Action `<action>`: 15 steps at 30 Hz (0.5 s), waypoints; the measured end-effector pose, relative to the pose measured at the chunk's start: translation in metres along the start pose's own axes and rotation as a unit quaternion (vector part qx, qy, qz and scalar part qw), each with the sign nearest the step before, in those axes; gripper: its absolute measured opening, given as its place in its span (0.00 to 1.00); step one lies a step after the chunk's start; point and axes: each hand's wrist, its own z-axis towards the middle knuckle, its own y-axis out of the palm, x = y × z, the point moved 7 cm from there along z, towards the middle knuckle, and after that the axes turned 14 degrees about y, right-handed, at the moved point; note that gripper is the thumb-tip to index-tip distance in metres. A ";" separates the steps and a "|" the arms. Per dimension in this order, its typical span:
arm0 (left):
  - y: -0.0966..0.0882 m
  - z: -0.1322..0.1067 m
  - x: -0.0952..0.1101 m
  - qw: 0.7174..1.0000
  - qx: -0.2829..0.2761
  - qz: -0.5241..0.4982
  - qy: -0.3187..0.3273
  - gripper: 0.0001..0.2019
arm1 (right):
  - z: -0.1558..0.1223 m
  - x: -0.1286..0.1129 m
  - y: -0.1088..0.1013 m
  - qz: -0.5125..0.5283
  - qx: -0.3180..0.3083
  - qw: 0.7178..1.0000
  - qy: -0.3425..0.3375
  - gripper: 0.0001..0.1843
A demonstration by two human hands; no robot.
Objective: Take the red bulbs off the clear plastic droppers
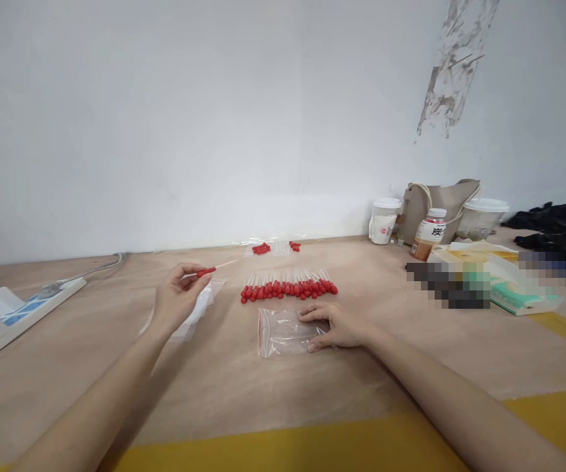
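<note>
My left hand (178, 296) is raised a little above the table and pinches a dropper with a red bulb (207, 271), its clear tip pointing right. Under that hand lies a clear plastic bag (199, 311). My right hand (338, 325) rests on the right end of a small clear zip bag with a red seal (283, 332), fingers curled on its edge. Just beyond it, a row of several red-bulbed droppers (287, 287) lies on the wooden table (243, 387). More bagged droppers (273, 248) sit near the wall.
A white power strip (21, 311) with cables lies at the left. At the right stand a cup (385, 220), a bottle (429, 233), a beige bag (437, 203), a lidded container (482, 217), boxes and dark cloth (558, 226). A yellow stripe (312, 446) runs along the near edge.
</note>
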 end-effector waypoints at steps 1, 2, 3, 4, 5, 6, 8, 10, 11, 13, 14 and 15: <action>0.009 0.002 -0.001 1.000 -0.014 -0.001 0.018 0.12 | 0.000 0.000 0.000 0.003 0.000 1.000 0.000 0.37; 0.022 0.002 0.000 0.997 -0.045 0.006 0.058 0.11 | 0.000 0.000 0.000 0.004 0.000 1.000 -0.002 0.37; 0.033 0.002 -0.002 0.995 -0.058 0.012 0.074 0.10 | 0.000 0.001 0.000 0.006 0.001 1.000 -0.004 0.37; 0.044 0.001 -0.005 0.993 -0.073 0.023 0.088 0.08 | 0.000 0.001 0.000 0.006 0.001 1.000 -0.006 0.37; 0.055 0.000 -0.009 0.990 -0.091 0.033 0.101 0.08 | 0.000 0.001 0.000 0.006 0.001 1.000 -0.009 0.37; 0.065 -0.001 -0.012 0.987 -0.107 0.047 0.113 0.07 | 0.001 0.001 0.000 0.005 0.001 1.000 -0.011 0.37; 0.083 -0.005 -0.015 0.974 -0.156 0.084 0.143 0.07 | 0.001 0.002 0.001 0.005 0.001 1.000 -0.013 0.37; 0.096 -0.009 -0.015 0.956 -0.203 0.127 0.166 0.09 | 0.001 0.002 0.001 0.005 0.002 1.000 -0.014 0.36; 0.100 -0.011 -0.015 0.948 -0.224 0.145 0.172 0.09 | 0.001 0.002 0.000 0.005 0.003 1.000 -0.014 0.36; 0.105 -0.014 -0.010 0.933 -0.258 0.171 0.186 0.09 | 0.001 0.002 0.000 0.003 0.005 1.000 -0.011 0.36; 0.105 -0.016 -0.007 0.927 -0.266 0.179 0.193 0.09 | 0.001 0.003 0.001 0.003 0.004 1.000 -0.010 0.36; 0.104 -0.018 -0.003 0.924 -0.269 0.181 0.201 0.10 | 0.001 0.003 0.001 0.004 0.003 1.000 -0.008 0.36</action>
